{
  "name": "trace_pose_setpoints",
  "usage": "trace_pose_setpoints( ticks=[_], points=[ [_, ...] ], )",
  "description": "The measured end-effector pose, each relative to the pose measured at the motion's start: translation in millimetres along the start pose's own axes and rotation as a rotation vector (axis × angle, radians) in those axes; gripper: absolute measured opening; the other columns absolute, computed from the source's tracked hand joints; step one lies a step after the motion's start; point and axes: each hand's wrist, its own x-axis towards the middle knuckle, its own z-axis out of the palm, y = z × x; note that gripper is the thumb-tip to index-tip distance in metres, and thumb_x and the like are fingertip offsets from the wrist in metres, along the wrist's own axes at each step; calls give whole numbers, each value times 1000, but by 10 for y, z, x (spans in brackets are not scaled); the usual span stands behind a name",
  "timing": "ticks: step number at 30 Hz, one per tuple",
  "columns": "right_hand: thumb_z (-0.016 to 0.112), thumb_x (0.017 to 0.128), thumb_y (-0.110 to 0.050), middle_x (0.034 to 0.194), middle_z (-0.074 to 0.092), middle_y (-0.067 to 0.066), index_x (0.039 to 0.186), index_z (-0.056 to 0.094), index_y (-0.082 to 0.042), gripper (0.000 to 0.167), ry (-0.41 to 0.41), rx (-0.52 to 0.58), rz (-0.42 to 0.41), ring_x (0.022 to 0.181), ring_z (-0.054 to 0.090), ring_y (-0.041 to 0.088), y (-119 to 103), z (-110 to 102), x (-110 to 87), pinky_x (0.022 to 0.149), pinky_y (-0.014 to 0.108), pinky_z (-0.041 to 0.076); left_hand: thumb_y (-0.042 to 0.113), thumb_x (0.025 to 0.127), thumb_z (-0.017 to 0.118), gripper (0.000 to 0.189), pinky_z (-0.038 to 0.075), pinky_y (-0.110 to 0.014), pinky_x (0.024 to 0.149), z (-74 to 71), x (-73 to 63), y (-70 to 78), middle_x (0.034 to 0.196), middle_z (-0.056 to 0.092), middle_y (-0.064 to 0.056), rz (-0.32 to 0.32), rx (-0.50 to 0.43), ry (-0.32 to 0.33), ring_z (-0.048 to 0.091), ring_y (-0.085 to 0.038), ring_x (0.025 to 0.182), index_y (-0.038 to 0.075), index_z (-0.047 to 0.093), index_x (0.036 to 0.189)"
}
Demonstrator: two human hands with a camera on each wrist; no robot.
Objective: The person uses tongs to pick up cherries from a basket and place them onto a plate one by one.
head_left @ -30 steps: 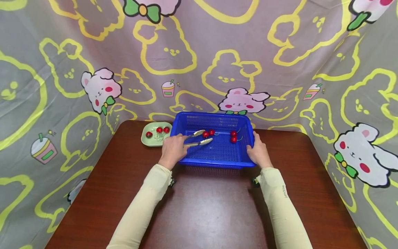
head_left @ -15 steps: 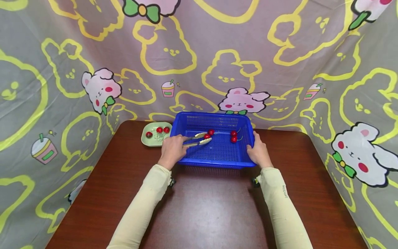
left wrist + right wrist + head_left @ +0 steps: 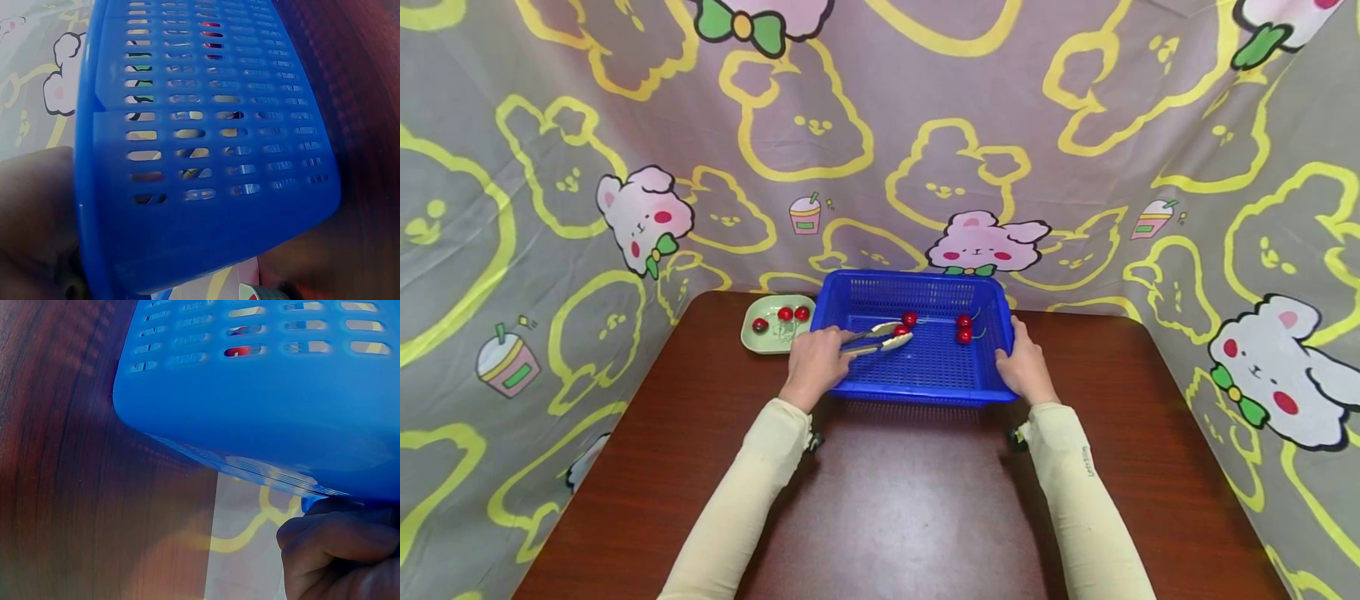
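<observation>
In the head view my left hand (image 3: 817, 360) grips a pair of metal tongs (image 3: 868, 348) over the left side of a blue plastic basket (image 3: 917, 390). The tong tips stand on either side of a red cherry (image 3: 901, 331), which lies beside another cherry (image 3: 910, 318). Two more cherries with stems (image 3: 964, 328) sit toward the basket's right side. My right hand (image 3: 1024, 364) holds the basket's right rim. In the right wrist view its curled fingers (image 3: 340, 540) show by the rim. The left wrist view shows the basket's slotted wall (image 3: 206, 231), with my left hand (image 3: 34, 219) dark at the edge.
A light green plate (image 3: 751, 340) with three cherries stands just left of the basket on the brown wooden table (image 3: 895, 500). A patterned cloth (image 3: 850, 125) hangs close behind the basket and at both sides.
The tong tips have closed in about one cherry and shifted it slightly to the right and down, near its neighbour. The basket and my right hand have stayed in place.
</observation>
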Motion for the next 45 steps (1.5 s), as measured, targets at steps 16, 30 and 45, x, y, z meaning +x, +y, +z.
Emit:
trace_pose_setpoints(
  ticks=[16, 30, 45],
  points=[
    [51, 101, -13, 151, 43, 39, 163, 17, 0, 71, 7, -6, -13, 135, 48, 58, 4, 7, 15, 114, 65, 37, 28, 86, 82, 37, 53, -46, 65, -73, -47, 24, 103, 77, -1, -23, -90, 9, 75, -30, 86, 24, 78, 123],
    [51, 101, -13, 148, 45, 41, 163, 17, 0, 72, 10, -11, -17, 131, 52, 57, -2, -13, 19, 111, 64, 39, 34, 87, 83, 39, 48, -42, 59, -228, -110, 116, 98, 76, 2, 6, -143, 65, 71, -25, 75, 27, 77, 124],
    [50, 102, -13, 150, 43, 40, 163, 16, 0, 72, -3, -7, -10, 133, 51, 57, -2, 7, -1, 112, 65, 39, 34, 87, 83, 39, 44, -38, 56, -273, -230, 103, 100, 77, 3, 47, -171, 110, 64, -23, 65, 26, 77, 124]
  ],
)
